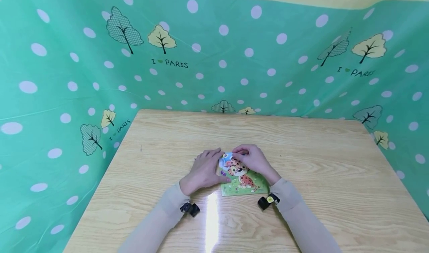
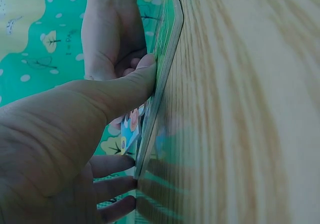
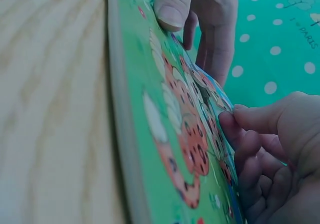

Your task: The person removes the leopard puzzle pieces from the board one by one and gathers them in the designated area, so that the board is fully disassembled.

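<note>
A flat jigsaw board (image 1: pixel 231 189) with a spotted leopard cub on green grass lies on the table. My right hand (image 1: pixel 255 161) is over its upper part, thumb and forefinger pinching a puzzle piece (image 1: pixel 227 157) with blue sky and part of the cub's ear. In the right wrist view the puzzle piece (image 3: pixel 214 90) is tilted, one edge raised off the board. My left hand (image 1: pixel 205 170) steadies the board's left side. Its thumb (image 2: pixel 142 69) presses the picture's surface, while the other fingers stretch out along the board's edge in the left wrist view.
The wood-grain table (image 1: pixel 167 134) reaches out around the board on all sides. A green dotted cloth (image 1: pixel 207 70) hangs behind it and at both sides. A bright strip of light (image 1: pixel 212 219) reflects off the tabletop in front of the board.
</note>
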Available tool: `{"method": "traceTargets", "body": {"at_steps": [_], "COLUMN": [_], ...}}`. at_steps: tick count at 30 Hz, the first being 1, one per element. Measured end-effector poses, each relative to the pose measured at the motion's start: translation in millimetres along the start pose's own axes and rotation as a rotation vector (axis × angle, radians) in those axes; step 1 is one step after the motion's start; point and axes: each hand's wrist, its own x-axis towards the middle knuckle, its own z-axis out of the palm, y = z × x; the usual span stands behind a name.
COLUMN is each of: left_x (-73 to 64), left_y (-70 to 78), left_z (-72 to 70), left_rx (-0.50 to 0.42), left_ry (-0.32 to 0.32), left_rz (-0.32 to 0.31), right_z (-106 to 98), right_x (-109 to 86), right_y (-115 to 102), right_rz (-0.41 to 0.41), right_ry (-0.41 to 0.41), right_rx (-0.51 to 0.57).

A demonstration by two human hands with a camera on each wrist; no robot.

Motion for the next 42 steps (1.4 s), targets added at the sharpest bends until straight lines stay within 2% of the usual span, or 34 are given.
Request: {"method": "traceTargets", "body": {"at_steps": [14, 21, 27, 36, 42], "left_x": [-2.4, -0.4, -4.7, -5.8, -6.3], "left_y": [-1.1, -1.1, -1.7, -3.7, -2.6], "left_z": [-0.3, -0.1, -1.0, -0.4, -0.2], "left_rx": [-0.011, -0.01, -0.002, -0.001, -0.008], "left_ry": [-0.001, -0.009, -0.013, -0.004, -0.004], "left_rz": [0.024, 0.031, 0.03, 0.041, 0.045], "right_z": [-11.4, -12.5, -15.5, -30.2, -41.6], "right_x": [2.7, 4.0, 3.4, 2.0, 0.4], "right_y": [9.3, 12.9, 17.6, 26.3, 34.5], "right_rz": [0.023, 0.015, 0.016, 0.051, 0.064], "right_ry": [-0.006, 0.019, 0.036, 0.049, 0.079], "right_rx": [0.115, 0.105, 0.122, 0.168, 0.161]}}
